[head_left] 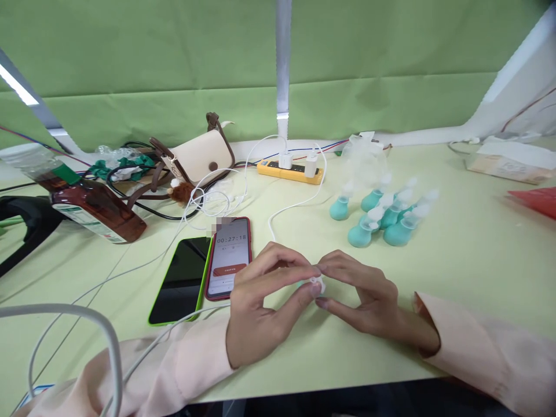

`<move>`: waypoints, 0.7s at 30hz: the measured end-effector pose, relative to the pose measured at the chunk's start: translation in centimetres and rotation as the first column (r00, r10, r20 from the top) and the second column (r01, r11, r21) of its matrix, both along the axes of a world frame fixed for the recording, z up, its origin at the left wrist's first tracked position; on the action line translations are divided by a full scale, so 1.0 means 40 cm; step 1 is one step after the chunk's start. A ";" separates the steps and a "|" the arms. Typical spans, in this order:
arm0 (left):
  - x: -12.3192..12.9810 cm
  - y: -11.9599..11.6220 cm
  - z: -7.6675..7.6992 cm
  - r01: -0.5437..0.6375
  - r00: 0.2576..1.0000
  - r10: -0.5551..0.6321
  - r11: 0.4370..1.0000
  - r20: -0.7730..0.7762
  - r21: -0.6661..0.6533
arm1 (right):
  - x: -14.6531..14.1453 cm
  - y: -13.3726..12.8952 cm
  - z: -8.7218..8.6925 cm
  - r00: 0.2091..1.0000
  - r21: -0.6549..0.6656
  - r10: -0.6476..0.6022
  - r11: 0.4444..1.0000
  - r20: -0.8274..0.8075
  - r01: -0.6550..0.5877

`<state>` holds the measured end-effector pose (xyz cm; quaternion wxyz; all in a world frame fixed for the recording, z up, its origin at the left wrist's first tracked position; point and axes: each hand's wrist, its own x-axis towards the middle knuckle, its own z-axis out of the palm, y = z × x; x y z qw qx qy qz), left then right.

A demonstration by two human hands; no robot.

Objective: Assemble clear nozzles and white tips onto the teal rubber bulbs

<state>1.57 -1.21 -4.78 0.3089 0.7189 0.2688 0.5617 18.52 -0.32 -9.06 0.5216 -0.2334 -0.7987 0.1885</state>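
A small translucent white nozzle (317,284) shows between my fingertips near the table's front, with glimpses of a teal rubber bulb around it. It looks like one more of the bulb syringes standing further back; most of it is hidden by the fingers. My left hand (267,307) pinches the nozzle end between thumb and fingers. From the other side, my right hand (365,292) curls thumb and fingers around the same bulb syringe, its fingertips at the upper and lower edges. Several teal bulb syringes (359,233) with clear tips stand in a group behind my right hand.
Left of my hands lie a red-cased phone (229,255) showing a timer and a green-cased phone (181,281). Behind are a yellow power strip (289,172), a cream handbag (204,156) and a clear plastic bag (364,159). A brown bottle (99,208) leans at left; white cables cross the table.
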 end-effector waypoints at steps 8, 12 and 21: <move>0.003 0.007 -0.025 0.024 1.000 -0.025 0.995 -0.008 -0.092 | -0.004 -0.013 0.004 0.997 -0.028 -0.039 0.999 0.067 0.040; 0.001 0.010 -0.025 0.044 0.997 -0.050 0.992 -0.050 -0.117 | -0.001 -0.001 -0.004 0.994 -0.009 -0.080 0.997 0.075 0.081; 0.007 -0.010 -0.023 0.070 0.972 -0.097 0.989 -0.214 -0.131 | 0.074 0.115 0.031 0.868 0.094 -0.496 0.863 -0.029 0.497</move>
